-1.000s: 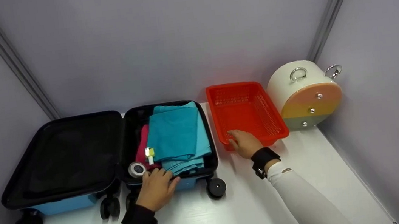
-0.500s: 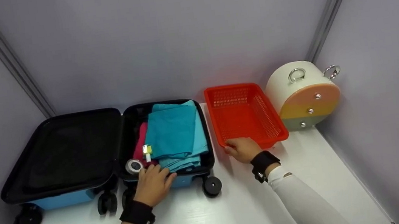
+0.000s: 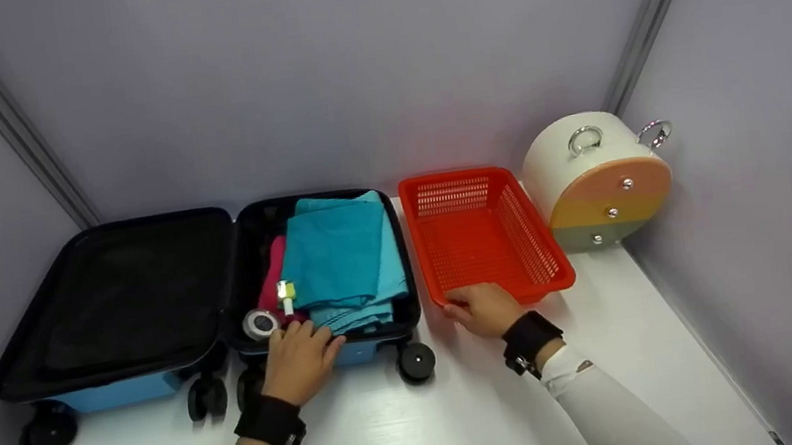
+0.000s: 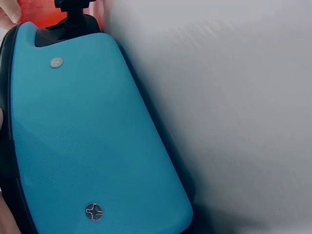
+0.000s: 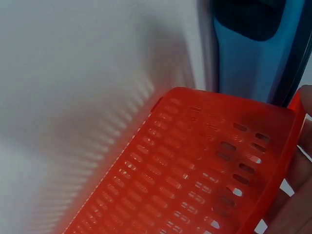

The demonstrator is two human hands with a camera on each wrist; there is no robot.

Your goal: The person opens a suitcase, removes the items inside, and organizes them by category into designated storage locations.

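Blue suitcase shell point(image 4: 92, 141) (white table point(image 4: 229, 97) beside).

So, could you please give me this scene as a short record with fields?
left hand: rests on the near rim of the open suitcase
right hand: grips the near rim of the red basket
suitcase contents: teal cloth, pink cloth, round case, small tube
far right: round box, on its side
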